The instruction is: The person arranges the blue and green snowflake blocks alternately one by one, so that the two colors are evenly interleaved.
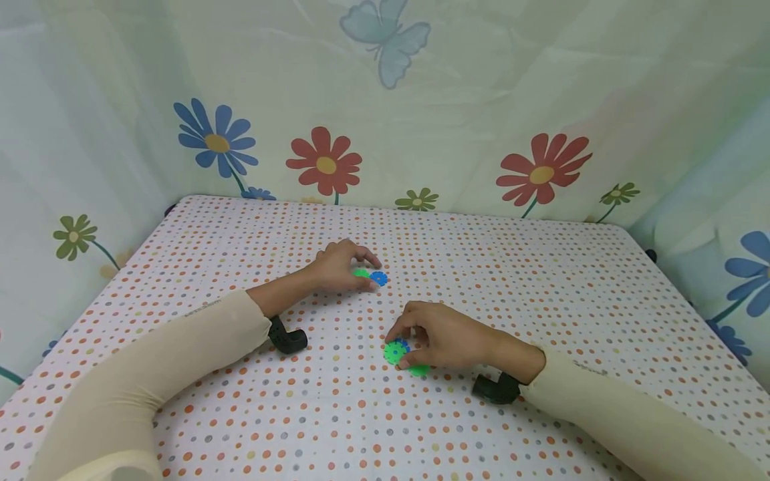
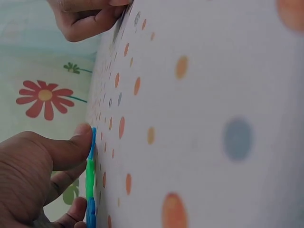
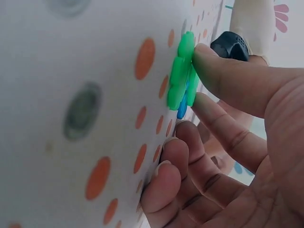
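Note:
On the dotted table, my left hand [image 1: 341, 267] curls over a flat row of notched plastic discs. Its thumb touches a blue disc [image 1: 378, 278], with a green disc [image 2: 90, 178] beside that one and another blue disc [image 2: 91, 213] by the fingers. Nearer the front edge, my right hand [image 1: 448, 337] pinches a green notched disc [image 1: 395, 352] between thumb and fingers. Against it lie a blue disc [image 3: 182, 108] and a second green disc [image 1: 419, 370], partly hidden by the hand. In the right wrist view, the other fingertips rest close to the cloth.
A white tablecloth [image 1: 271, 414] with coloured dots covers the table. Behind it hangs a curtain [image 1: 451, 133] printed with flowers and a butterfly. Black wrist devices, left [image 1: 289, 339] and right [image 1: 496, 389], sit below the sleeve ends.

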Demonstrator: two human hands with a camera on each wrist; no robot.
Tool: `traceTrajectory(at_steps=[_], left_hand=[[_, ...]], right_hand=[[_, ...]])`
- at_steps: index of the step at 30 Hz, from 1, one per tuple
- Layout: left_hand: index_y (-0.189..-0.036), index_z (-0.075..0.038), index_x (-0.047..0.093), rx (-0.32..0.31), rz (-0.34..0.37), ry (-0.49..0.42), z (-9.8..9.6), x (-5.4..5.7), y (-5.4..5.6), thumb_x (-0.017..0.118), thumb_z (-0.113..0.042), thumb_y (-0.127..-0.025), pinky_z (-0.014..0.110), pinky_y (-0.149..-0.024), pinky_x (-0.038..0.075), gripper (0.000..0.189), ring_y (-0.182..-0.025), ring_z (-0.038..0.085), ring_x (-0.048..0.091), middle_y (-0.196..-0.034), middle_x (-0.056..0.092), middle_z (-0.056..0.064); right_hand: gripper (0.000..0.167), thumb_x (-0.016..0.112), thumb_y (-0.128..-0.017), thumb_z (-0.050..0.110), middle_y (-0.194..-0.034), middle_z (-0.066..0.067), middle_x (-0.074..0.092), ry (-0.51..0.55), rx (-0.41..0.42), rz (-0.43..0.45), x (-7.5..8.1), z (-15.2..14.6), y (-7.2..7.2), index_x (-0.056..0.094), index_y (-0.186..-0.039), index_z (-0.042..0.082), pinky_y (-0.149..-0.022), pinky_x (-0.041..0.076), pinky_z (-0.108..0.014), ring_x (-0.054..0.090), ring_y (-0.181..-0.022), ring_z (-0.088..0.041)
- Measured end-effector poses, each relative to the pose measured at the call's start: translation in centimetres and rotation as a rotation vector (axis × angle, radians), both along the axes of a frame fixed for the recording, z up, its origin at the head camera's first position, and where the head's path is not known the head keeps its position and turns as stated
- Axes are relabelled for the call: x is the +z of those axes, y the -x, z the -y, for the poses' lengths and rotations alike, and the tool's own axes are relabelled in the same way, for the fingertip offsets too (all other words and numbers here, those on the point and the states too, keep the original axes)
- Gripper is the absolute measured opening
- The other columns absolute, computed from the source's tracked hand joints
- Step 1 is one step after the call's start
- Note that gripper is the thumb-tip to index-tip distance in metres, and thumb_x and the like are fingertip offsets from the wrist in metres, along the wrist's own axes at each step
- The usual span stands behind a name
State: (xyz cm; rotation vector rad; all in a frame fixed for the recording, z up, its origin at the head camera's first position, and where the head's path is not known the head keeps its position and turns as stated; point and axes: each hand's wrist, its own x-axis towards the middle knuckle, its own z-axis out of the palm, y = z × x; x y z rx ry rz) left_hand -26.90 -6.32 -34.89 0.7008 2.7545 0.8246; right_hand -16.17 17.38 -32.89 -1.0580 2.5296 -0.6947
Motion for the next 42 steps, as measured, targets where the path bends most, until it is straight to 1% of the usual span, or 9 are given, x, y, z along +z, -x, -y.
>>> traceTrajectory(at_steps=[5,11,16,20,27,34,36,39,42], left_hand=[[-0.115,-0.030,0.071,-0.003,-0.018,0.005,0.0,0.0,0.0,0.079,-0.039,-0.083,0.061,-0.102,0.035,0.034,-0.128,0.032,0.049,-0.130,0.060,0.003],[-0.112,-0.030,0.072,0.008,-0.015,0.010,-0.1,-0.1,0.1,0.079,-0.039,-0.083,0.061,-0.105,0.033,0.031,-0.128,0.031,0.048,-0.130,0.060,0.002],[-0.110,-0.031,0.074,0.023,-0.014,0.009,-0.2,-0.2,0.2,0.080,-0.039,-0.082,0.062,-0.106,0.032,0.029,-0.132,0.030,0.047,-0.131,0.061,0.000],[-0.108,-0.031,0.074,0.026,-0.014,0.009,-0.2,-0.2,0.2,0.080,-0.038,-0.082,0.062,-0.107,0.032,0.028,-0.132,0.029,0.047,-0.131,0.061,0.000],[-0.106,-0.031,0.075,0.025,-0.019,-0.007,-0.2,-0.2,0.1,0.079,-0.038,-0.083,0.062,-0.106,0.032,0.024,-0.132,0.030,0.048,-0.129,0.063,-0.001],[-0.102,-0.031,0.076,0.023,-0.028,-0.021,-0.2,-0.2,0.1,0.080,-0.037,-0.083,0.060,-0.103,0.036,0.021,-0.130,0.029,0.050,-0.125,0.065,-0.004],[-0.102,-0.031,0.076,0.021,-0.031,-0.022,-0.2,-0.2,0.1,0.080,-0.036,-0.083,0.060,-0.103,0.037,0.020,-0.129,0.029,0.050,-0.124,0.065,-0.004],[-0.102,-0.031,0.076,0.021,-0.029,-0.020,-0.2,-0.2,0.0,0.079,-0.036,-0.083,0.060,-0.103,0.036,0.020,-0.130,0.029,0.050,-0.125,0.065,-0.003],[-0.104,-0.031,0.075,0.026,-0.024,-0.016,-0.2,-0.1,-0.1,0.078,-0.037,-0.084,0.061,-0.104,0.034,0.021,-0.129,0.031,0.049,-0.129,0.062,0.000]], right_hand=[[0.026,0.080,-0.083,0.032,-0.097,0.010,0.059,-0.007,0.012,-0.022,0.1,0.2,0.0,0.072,-0.108,0.027,-0.068,0.046,-0.022,0.052,-0.076,-0.009],[0.025,0.079,-0.084,0.034,-0.095,0.011,0.059,-0.028,0.035,-0.060,0.2,0.8,0.1,0.072,-0.105,0.024,-0.066,0.045,-0.021,0.052,-0.074,-0.008],[0.025,0.079,-0.083,0.037,-0.097,0.012,0.060,-0.050,0.050,-0.112,0.2,1.0,0.2,0.072,-0.103,0.022,-0.068,0.046,-0.020,0.053,-0.076,-0.005],[0.026,0.079,-0.083,0.038,-0.097,0.012,0.061,-0.057,0.044,-0.141,0.3,1.0,0.2,0.072,-0.101,0.022,-0.069,0.047,-0.020,0.054,-0.077,-0.005],[0.025,0.078,-0.084,0.039,-0.094,0.014,0.062,-0.051,0.036,-0.143,0.5,1.0,0.2,0.070,-0.101,0.023,-0.071,0.047,-0.021,0.056,-0.078,-0.006],[0.023,0.078,-0.085,0.035,-0.089,0.015,0.065,-0.040,0.011,-0.138,1.0,0.8,0.6,0.070,-0.102,0.021,-0.071,0.048,-0.021,0.059,-0.079,-0.005],[0.023,0.078,-0.086,0.032,-0.089,0.014,0.066,-0.035,-0.008,-0.110,1.0,0.8,0.9,0.071,-0.104,0.019,-0.067,0.049,-0.021,0.060,-0.074,-0.004],[0.025,0.078,-0.086,0.030,-0.088,0.013,0.068,-0.044,-0.034,-0.092,1.1,0.7,1.4,0.073,-0.106,0.016,-0.064,0.049,-0.021,0.058,-0.070,-0.002],[0.026,0.077,-0.086,0.029,-0.086,0.013,0.067,-0.054,-0.052,-0.101,1.0,0.5,1.9,0.073,-0.108,0.015,-0.061,0.047,-0.021,0.055,-0.066,-0.002]])
